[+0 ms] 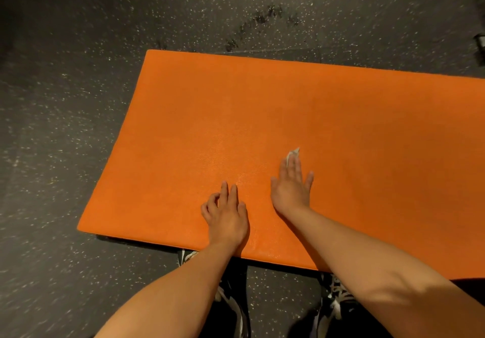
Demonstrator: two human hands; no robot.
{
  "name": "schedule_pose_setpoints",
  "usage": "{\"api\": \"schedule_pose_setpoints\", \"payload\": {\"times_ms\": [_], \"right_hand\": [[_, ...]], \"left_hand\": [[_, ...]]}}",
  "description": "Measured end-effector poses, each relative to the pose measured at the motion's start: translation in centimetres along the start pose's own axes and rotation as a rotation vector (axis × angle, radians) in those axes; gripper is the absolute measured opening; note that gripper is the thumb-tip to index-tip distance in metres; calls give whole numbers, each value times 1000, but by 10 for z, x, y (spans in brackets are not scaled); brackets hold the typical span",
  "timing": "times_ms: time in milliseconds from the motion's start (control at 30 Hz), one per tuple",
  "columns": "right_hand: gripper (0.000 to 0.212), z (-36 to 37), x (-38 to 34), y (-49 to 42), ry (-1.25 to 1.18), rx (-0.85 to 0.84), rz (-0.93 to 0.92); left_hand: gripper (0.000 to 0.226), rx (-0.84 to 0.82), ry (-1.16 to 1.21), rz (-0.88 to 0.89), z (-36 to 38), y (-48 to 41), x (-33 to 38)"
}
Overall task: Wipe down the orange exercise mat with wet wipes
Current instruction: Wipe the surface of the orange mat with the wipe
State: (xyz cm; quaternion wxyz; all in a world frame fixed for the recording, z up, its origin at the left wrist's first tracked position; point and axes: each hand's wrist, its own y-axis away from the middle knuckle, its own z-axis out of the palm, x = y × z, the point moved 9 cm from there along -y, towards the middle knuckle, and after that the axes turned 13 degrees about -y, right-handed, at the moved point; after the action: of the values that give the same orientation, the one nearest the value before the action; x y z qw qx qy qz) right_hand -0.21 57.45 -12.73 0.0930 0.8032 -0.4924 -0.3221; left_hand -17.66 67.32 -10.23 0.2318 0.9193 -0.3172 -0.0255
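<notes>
with the right hand (pixel 291 185) spread flat, pressing the wet wipe (pixel 293 154) onto the near-middle of the orange mat (pixel 236 117), keep strokes overlapping while the left hand (pixel 225 217), fingers loosely splayed, steadies it.

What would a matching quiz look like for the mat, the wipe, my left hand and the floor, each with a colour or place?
1 exercise mat
2 wet wipe
3 left hand
4 floor

A dark, pale-speckled
B pressed under the right hand
C orange
D resting on the mat, holding nothing

Pairs: 1-C, 2-B, 3-D, 4-A
</notes>
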Motion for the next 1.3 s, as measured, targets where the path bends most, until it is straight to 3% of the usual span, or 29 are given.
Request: {"api": "schedule_pose_setpoints", "payload": {"times_ms": [67, 167, 267, 333, 433, 500, 567, 667, 800, 867, 967, 1033, 1200, 1300], "right_hand": [[62, 13, -19, 13, -31, -57, -70], [59, 43, -57, 46, -4, -220, -341], [56, 45, -53, 54, 62, -269, -474], [59, 29, -29, 44, 92, -189, -413], [59, -5, 19, 27, 80, -37, -132], [60, -11, 29, 29, 66, -10, -46], [67, -1, 19, 41, 9, -29, -76], [66, 21, -13, 69, -67, -123, -278], [58, 30, -20, 73, 66, -234, -449], [59, 18, -12, 57, 117, -185, -418], [62, 1, 5, 29, 106, -99, -178], [64, 2, -1, 23, 63, -77, -117], [59, 39, -61, 30, 11, -253, -439], [60, 38, -66, 14, 49, -239, -456]], "left_hand": [[57, -18, -5, -2, 1, -1, 1], [56, -32, -30, 14, 4, 0, 3], [54, -5, -73, 31, 4, 1, 4], [54, -1, -95, 53, 3, 4, 6], [55, -32, -121, 141, 6, 10, 24], [56, -52, -97, 134, 9, 11, 34], [57, -62, -87, 101, 11, 11, 36], [56, -73, -75, 104, 13, 10, 35], [53, -61, -36, 108, 11, 10, 34], [53, -61, -40, 102, 9, 9, 34], [52, -52, -48, 92, 6, 8, 35], [51, -26, -49, 88, 4, 7, 33], [56, 54, -14, -6, -14, -16, 16], [59, 21, -39, -66, -16, -32, 5]]}}
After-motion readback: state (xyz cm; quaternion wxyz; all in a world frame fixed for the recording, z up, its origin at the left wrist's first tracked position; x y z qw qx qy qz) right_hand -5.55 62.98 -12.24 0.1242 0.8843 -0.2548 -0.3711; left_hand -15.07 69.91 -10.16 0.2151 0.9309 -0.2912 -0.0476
